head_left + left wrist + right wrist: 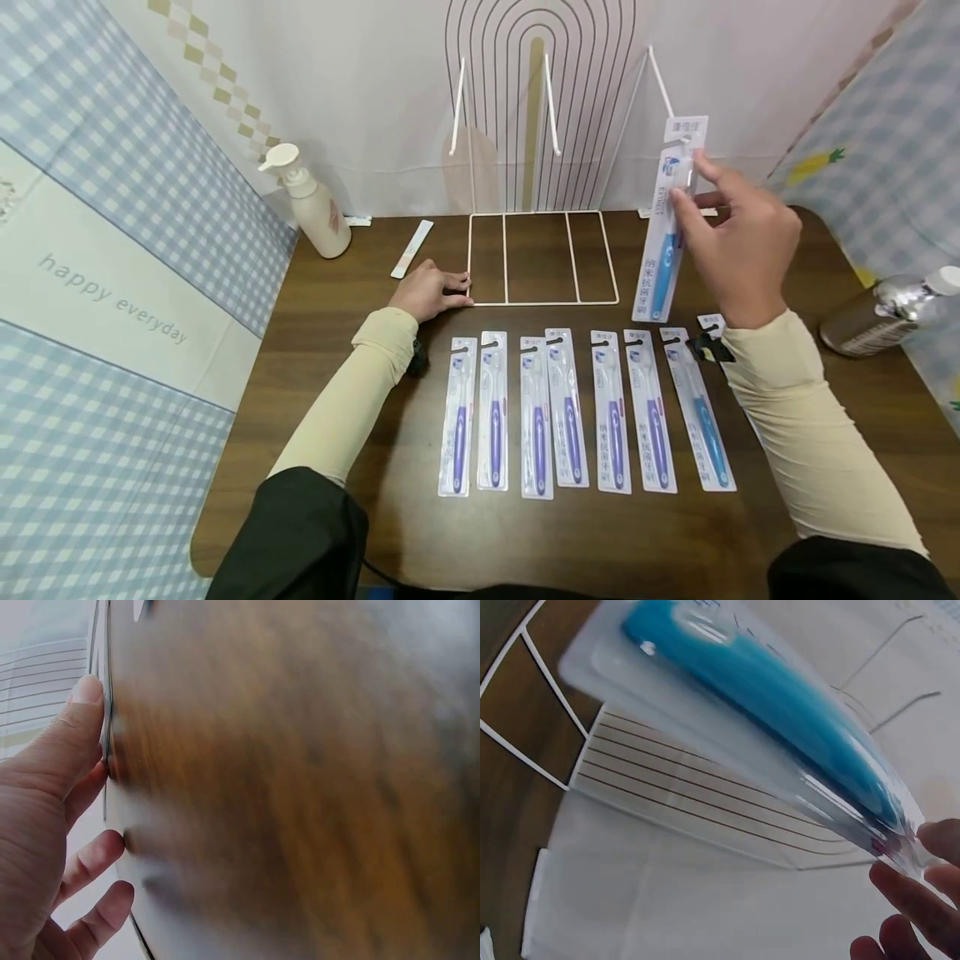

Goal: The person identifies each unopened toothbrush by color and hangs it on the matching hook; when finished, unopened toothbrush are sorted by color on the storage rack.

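Note:
My right hand (746,225) pinches a packaged toothbrush (663,242) with a blue handle, upright by its upper right edge. The top of its card overlaps the end of the right prong of a white wire rack (540,304). In the right wrist view, the blue handle (765,712) crosses in front of the rack, with fingertips at the package's edge. My left hand (431,290) holds the rack's base at its front left corner, thumb and index finger at the wire (107,720) in the left wrist view. Several more packaged toothbrushes (538,417), mostly purple-handled, lie in a row in front.
A cream pump bottle (318,208) stands at the back left. Near my left hand lies a small white strip (412,248). At the right edge is a dark bottle with a white cap (885,317). The rack's other two prongs (551,104) jut forward before the patterned cloth.

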Available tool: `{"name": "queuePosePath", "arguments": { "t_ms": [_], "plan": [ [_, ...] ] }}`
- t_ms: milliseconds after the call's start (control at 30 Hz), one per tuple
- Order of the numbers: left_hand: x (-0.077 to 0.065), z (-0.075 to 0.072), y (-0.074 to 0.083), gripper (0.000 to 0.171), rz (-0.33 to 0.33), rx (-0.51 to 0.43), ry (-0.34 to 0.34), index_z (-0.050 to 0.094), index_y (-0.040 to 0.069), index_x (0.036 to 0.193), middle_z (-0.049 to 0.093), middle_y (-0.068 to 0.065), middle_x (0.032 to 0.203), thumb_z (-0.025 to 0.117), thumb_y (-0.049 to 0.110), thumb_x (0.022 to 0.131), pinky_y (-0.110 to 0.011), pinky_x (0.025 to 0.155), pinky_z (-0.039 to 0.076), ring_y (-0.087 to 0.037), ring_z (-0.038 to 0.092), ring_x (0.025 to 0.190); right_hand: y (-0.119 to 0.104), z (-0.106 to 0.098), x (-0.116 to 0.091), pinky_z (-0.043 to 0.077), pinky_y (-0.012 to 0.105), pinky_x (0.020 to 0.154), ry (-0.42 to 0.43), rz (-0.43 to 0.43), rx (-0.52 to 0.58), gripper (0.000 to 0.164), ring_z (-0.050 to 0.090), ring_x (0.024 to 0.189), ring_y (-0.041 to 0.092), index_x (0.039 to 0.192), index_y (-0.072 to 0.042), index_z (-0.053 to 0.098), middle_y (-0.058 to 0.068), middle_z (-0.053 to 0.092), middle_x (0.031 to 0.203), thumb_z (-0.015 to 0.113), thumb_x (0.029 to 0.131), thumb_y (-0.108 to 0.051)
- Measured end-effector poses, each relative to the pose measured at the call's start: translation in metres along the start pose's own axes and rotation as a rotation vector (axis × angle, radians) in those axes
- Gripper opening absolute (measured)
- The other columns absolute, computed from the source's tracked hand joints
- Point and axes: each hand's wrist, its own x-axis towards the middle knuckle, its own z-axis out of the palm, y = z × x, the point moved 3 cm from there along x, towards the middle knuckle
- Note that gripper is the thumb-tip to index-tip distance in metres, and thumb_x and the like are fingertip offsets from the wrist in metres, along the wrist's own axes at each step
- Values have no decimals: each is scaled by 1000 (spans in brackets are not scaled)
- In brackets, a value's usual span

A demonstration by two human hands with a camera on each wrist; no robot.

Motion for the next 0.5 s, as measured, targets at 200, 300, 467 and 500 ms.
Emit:
{"name": "queuePosePath", "arguments": {
  "t_ms": [200, 300, 467, 500],
  "plan": [
    [-3, -3, -3, 42, -6, 4, -2, 80, 18, 126, 65, 3, 143, 81, 44, 93, -43, 88, 51, -26, 55, 99, 13, 45, 19, 32, 9, 60, -34, 152, 20, 39, 73, 73, 13, 130, -16, 76, 6, 81, 107, 77, 98, -39],
    [-3, -2, -3, 40, 7, 6, -2, 80, 19, 125, 65, 3, 143, 80, 44, 94, -43, 87, 51, -27, 56, 99, 23, 68, 35, 29, 15, 64, -38, 196, 25, 42, 77, 84, 19, 130, -14, 74, 6, 81, 107, 75, 99, -42],
    [1, 2, -3, 40, 22, 15, -4, 81, 21, 124, 65, 4, 142, 80, 46, 94, -42, 86, 51, -26, 55, 98, 37, 94, 60, 32, 19, 68, -23, 236, 20, 43, 75, 87, 25, 131, -16, 72, 6, 81, 104, 73, 99, -45],
    [2, 3, -3, 40, 24, 14, -6, 81, 21, 124, 65, 4, 142, 80, 46, 94, -41, 86, 51, -25, 55, 98, 39, 98, 65, 35, 20, 68, -24, 257, 13, 43, 75, 88, 24, 132, -19, 71, 5, 81, 104, 72, 99, -46]
  ]
}}
